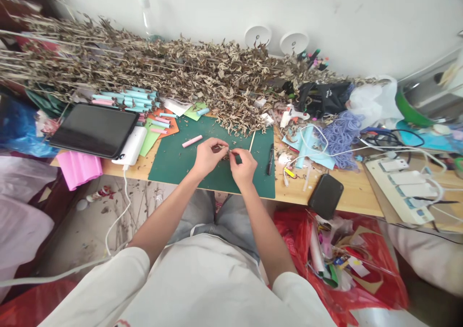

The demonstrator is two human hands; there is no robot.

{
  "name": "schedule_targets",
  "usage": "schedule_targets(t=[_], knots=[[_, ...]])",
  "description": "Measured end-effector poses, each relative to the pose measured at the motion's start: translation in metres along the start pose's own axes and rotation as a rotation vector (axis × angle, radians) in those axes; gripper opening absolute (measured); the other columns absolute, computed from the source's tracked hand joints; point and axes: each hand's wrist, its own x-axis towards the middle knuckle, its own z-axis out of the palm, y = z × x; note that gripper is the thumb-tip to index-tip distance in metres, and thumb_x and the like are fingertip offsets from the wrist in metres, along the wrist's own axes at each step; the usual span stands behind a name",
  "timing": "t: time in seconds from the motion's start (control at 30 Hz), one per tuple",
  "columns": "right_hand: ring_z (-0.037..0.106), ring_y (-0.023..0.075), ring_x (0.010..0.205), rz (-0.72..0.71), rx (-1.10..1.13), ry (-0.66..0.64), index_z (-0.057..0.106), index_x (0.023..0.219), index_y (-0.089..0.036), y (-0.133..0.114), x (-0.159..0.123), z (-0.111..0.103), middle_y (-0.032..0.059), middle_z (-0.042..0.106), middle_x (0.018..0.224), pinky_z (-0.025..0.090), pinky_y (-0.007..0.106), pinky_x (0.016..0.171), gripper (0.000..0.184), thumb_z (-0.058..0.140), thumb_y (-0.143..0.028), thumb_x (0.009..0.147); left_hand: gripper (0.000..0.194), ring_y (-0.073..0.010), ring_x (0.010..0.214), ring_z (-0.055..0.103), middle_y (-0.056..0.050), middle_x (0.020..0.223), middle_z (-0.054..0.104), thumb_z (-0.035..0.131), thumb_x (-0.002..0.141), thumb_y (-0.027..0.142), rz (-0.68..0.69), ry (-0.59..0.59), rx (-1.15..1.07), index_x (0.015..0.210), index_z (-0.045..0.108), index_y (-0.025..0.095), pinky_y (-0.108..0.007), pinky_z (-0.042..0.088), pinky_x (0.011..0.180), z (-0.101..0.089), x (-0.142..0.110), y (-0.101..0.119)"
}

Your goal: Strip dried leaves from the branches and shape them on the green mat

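Observation:
Above a dark green cutting mat (173,165), both hands meet with thumbs and fingers pinched together. My left hand (210,157) and my right hand (243,165) are closed on a small tuft of dried leaves (225,154), mostly hidden by the fingers. A pink paper tube (192,141) lies on the mat to the left of the hands. To their right are a thin pale stick (252,141) and a black pen (270,159). Behind them spreads a large heap of dried leafy stalks (202,71), its loose bits reaching the mat.
Blue paper tubes (139,99) are piled beside a black tablet (96,128) and a white power bank (130,146). On the right are a glue gun (292,115), purple yarn (342,136), a black phone-like item (326,196) and a power strip (401,189). A red trash bag (379,254) hangs below.

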Motion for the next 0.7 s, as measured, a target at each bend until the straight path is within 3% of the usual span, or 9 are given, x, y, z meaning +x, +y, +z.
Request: schedule_targets(t=[0.23, 0.43, 0.7], knots=[[0.064, 0.0206, 0.087, -0.007, -0.002, -0.041, 0.071, 0.088, -0.021, -0.007, 0.004, -0.004, 0.0074, 0.07, 0.089, 0.054, 0.037, 0.081, 0.017, 0.055, -0.027, 0.093, 0.019, -0.0156, 0.074, 0.066, -0.005, 0.083, 0.073, 0.072, 0.076, 0.028, -0.075, -0.041, -0.163, 0.089, 0.074, 0.015, -0.027, 0.053, 0.071, -0.001, 0.003, -0.011], [0.067, 0.0211, 0.096, -0.013, 0.076, -0.022, 0.065, 0.113, -0.02, -0.01, 0.005, -0.007, 0.0091, 0.073, 0.102, 0.055, 0.039, 0.089, 0.023, 0.057, -0.027, 0.092, 0.021, -0.0141, 0.069, 0.065, -0.004, 0.079, 0.073, 0.075, 0.073, 0.029, -0.117, -0.069, -0.209, 0.089, 0.075, 0.015, -0.025, 0.052, 0.066, -0.001, 0.003, -0.013], [0.07, 0.0181, 0.088, -0.022, 0.124, 0.007, 0.07, 0.096, -0.021, -0.005, 0.005, -0.006, 0.0064, 0.075, 0.094, 0.057, 0.034, 0.083, 0.013, 0.058, -0.022, 0.092, 0.025, -0.0139, 0.067, 0.065, -0.004, 0.076, 0.072, 0.076, 0.071, 0.03, -0.141, -0.157, -0.25, 0.09, 0.075, 0.014, -0.025, 0.052, 0.067, -0.001, 0.001, -0.013]])
